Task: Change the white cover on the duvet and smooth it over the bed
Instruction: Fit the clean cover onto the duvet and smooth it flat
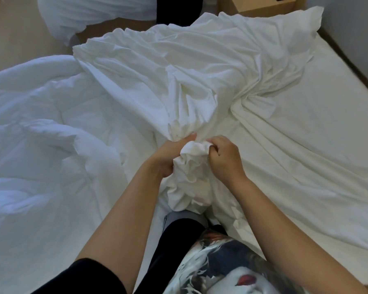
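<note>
white cover lies crumpled across the bed — puffy duvet heaped beside it.

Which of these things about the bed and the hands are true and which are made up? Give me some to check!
1. The left hand and the right hand both grip the white cover. True.
2. The white cover lies flat and smooth. False: it is crumpled and bunched up where the hands hold it.
3. The puffy duvet lies on the left side of the bed. True.
4. The right hand is pressing on the duvet. False: it holds the white cover, away from the duvet.
</note>
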### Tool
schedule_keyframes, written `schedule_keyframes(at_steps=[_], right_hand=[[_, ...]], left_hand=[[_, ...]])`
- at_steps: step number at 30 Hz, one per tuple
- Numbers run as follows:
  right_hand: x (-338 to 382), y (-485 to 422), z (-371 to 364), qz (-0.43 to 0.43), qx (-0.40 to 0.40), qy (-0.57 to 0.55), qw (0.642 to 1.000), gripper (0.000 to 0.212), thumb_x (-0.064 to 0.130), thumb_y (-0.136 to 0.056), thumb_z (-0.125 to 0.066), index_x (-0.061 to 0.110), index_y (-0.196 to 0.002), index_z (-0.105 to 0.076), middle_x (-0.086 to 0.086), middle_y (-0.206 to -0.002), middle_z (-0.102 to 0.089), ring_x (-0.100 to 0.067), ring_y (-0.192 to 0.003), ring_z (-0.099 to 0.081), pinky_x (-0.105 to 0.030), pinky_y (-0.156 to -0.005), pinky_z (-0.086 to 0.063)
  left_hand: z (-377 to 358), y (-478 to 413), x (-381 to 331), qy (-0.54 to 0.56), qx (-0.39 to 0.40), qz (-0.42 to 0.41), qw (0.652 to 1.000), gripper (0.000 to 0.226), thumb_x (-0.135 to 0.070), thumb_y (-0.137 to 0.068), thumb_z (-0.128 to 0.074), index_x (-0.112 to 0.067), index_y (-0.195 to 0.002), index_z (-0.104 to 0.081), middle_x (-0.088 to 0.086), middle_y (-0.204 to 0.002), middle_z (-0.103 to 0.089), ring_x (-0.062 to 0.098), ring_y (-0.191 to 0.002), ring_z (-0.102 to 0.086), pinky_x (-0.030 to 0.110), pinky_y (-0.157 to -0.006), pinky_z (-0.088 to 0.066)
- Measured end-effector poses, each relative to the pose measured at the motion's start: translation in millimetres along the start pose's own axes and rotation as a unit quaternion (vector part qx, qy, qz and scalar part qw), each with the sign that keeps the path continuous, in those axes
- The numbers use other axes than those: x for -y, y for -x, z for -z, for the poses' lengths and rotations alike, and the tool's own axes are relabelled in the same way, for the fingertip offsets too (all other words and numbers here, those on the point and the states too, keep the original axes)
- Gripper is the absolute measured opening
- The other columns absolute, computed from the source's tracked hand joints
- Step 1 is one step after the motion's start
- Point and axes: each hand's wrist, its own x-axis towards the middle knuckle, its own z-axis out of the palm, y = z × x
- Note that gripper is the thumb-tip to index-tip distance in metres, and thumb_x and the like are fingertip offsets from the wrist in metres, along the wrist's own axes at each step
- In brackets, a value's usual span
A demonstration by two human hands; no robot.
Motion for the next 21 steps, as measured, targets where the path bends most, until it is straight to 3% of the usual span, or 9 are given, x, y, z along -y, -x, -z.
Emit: schedule_keyframes(at_steps=[3,7,10,13,15,17,18,19,21], right_hand=[[27.4,-1.4,-2.1,0.026,-0.082,-0.131,0.988,0.017,-0.005,-0.087,-0.048,0.004,-0.081,-0.061,0.006,-0.075,-0.055,-0.006,-0.07,-0.051,-0.018,-0.065,-0.041],[46.6,3.9,-4.0,0.067,0.055,-0.131,0.988,0.02,-0.003,-0.089,-0.048,0.006,-0.096,-0.065,0.005,-0.084,-0.058,-0.009,-0.081,-0.056,-0.012,-0.074,-0.042],[37.9,16.0,-5.0,0.092,0.145,-0.118,0.978,0.03,-0.007,-0.082,-0.047,0.003,-0.1,-0.068,0.003,-0.096,-0.061,-0.009,-0.094,-0.056,-0.013,-0.086,-0.042],[26.1,21.3,7.3,-0.015,0.031,-0.24,0.97,0.026,0.008,-0.07,-0.048,0.016,-0.076,-0.071,0.014,-0.078,-0.066,-0.004,-0.079,-0.061,-0.015,-0.073,-0.047],[9.7,15.8,15.2,-0.054,-0.031,-0.154,0.986,0.019,0.016,-0.075,-0.054,0.021,-0.087,-0.066,0.015,-0.086,-0.059,-0.008,-0.085,-0.055,-0.017,-0.074,-0.043],[-7.0,8.1,18.4,-0.036,0.067,0.043,0.996,0.022,0.019,-0.085,-0.059,0.018,-0.107,-0.062,0.011,-0.101,-0.049,-0.01,-0.098,-0.044,-0.021,-0.087,-0.035],[-11.3,4.7,18.0,-0.033,0.112,0.092,0.989,0.012,0.021,-0.09,-0.057,0.015,-0.098,-0.063,0.008,-0.095,-0.05,-0.013,-0.092,-0.045,-0.027,-0.084,-0.035],[-9.9,2.4,16.5,-0.039,0.117,0.104,0.987,0.017,0.021,-0.092,-0.054,0.011,-0.079,-0.059,0.004,-0.081,-0.051,-0.016,-0.08,-0.046,-0.03,-0.076,-0.036],[-1.0,-2.0,13.1,-0.035,0.051,0.037,0.997,0.037,0.016,-0.094,-0.05,0.01,-0.059,-0.041,0.001,-0.061,-0.042,-0.017,-0.061,-0.041,-0.03,-0.06,-0.032]], left_hand=[[1.9,3.0,-1.9,-0.018,0.086,-0.011,0.996,0.047,-0.054,-0.083,-0.055,-0.013,-0.106,-0.064,0.0,-0.089,-0.074,0.012,-0.084,-0.07,0.022,-0.066,-0.055],[14.9,3.3,1.2,0.238,0.157,0.0,0.959,0.035,-0.038,-0.08,-0.054,-0.007,-0.094,-0.062,0.007,-0.078,-0.07,0.016,-0.074,-0.069,0.025,-0.067,-0.057],[12.4,0.8,2.0,0.235,0.153,0.012,0.96,0.022,-0.023,-0.077,-0.058,-0.007,-0.065,-0.068,0.006,-0.061,-0.063,0.015,-0.059,-0.064,0.022,-0.058,-0.054],[7.3,-2.1,2.7,0.192,0.101,0.042,0.975,0.031,-0.009,-0.087,-0.049,-0.002,-0.061,-0.065,0.008,-0.056,-0.062,0.017,-0.052,-0.062,0.021,-0.049,-0.051],[5.8,-2.3,3.2,0.155,0.073,0.027,0.985,0.03,-0.008,-0.092,-0.049,-0.001,-0.069,-0.066,0.007,-0.058,-0.067,0.016,-0.053,-0.066,0.02,-0.047,-0.051],[3.6,-1.5,1.9,0.106,0.047,-0.005,0.993,0.022,-0.011,-0.094,-0.052,-0.004,-0.078,-0.065,-0.001,-0.061,-0.07,0.007,-0.055,-0.067,0.015,-0.047,-0.049],[3.7,-1.6,1.8,0.098,0.042,-0.013,0.994,0.018,-0.015,-0.093,-0.055,-0.006,-0.081,-0.065,-0.003,-0.065,-0.072,0.005,-0.059,-0.068,0.014,-0.049,-0.05],[3.8,-1.8,1.0,0.102,0.049,-0.009,0.994,0.017,-0.021,-0.091,-0.059,-0.006,-0.085,-0.066,-0.001,-0.073,-0.074,0.007,-0.066,-0.07,0.016,-0.053,-0.051],[2.0,-1.6,-2.4,0.114,0.088,0.011,0.99,0.037,-0.037,-0.081,-0.066,-0.006,-0.1,-0.067,0.007,-0.095,-0.073,0.017,-0.085,-0.071,0.024,-0.066,-0.056]])
